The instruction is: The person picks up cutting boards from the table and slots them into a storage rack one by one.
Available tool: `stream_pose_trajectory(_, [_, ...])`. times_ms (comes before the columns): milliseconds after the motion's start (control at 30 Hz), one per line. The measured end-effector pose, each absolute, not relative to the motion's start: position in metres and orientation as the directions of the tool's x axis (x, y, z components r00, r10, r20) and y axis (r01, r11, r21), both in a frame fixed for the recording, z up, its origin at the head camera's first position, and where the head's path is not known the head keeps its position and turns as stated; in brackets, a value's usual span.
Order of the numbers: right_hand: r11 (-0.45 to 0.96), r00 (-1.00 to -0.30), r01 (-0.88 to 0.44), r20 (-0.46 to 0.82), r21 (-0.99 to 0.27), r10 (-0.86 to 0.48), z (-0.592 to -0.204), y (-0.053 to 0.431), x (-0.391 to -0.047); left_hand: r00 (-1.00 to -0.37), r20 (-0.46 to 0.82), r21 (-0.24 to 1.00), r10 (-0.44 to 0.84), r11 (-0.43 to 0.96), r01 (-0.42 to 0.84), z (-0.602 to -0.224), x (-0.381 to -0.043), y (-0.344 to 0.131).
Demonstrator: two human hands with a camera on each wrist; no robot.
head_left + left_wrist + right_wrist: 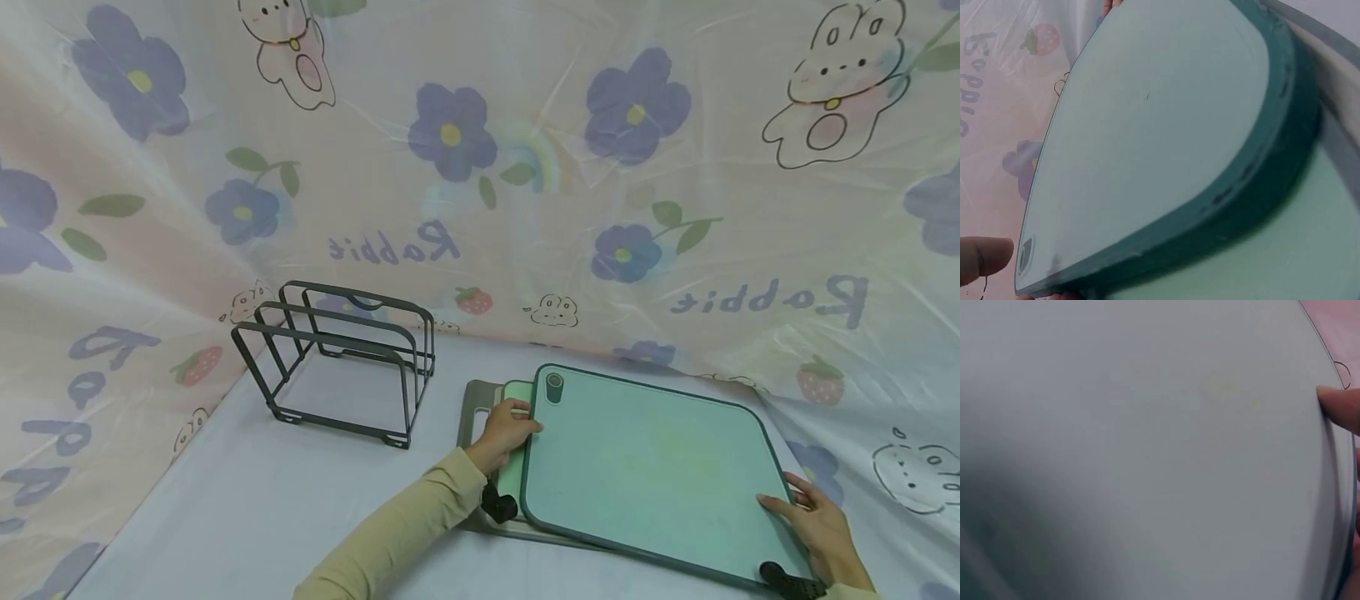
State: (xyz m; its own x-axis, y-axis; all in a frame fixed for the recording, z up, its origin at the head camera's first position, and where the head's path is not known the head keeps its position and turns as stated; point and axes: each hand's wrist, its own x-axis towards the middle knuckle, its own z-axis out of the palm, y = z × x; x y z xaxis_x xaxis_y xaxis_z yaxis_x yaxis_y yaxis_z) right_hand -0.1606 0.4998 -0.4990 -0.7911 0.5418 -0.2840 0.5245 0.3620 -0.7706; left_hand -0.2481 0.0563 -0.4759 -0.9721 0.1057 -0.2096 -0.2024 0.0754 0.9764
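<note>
A large teal cutting board [652, 467] with a dark green rim and a hole in its far left corner lies between my two hands. My left hand [504, 435] grips its left edge; in the left wrist view the thumb [985, 259] is above the edge and fingertips show below. My right hand [819, 527] holds the right edge, its thumb [1338, 407] on the top face and fingers underneath. Under the teal board's left side, a light green board [512, 479] and a grey board [467, 421] with a handle slot stick out, mostly hidden.
A black wire rack [337, 424] with upright hoops stands on the white table [217, 500], left of the boards. Behind and at the sides hangs a patterned sheet [525, 233] with flowers and rabbits.
</note>
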Motion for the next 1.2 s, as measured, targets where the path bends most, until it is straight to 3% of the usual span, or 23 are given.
stream_pose_trajectory(900, [0.306,-0.755,0.479,-0.209,-0.822,0.621,-0.459,0.491,-0.151,-0.981,-0.175,0.985,0.090,0.022,-0.173,-0.470,-0.250,0.057])
stream_pose_trajectory(1200, [0.243,-0.747,0.482,-0.250,-0.841,0.616,-0.440,0.490,-0.151,-0.982,-0.161,0.985,0.095,-0.043,-0.166,-0.463,-0.250,0.054])
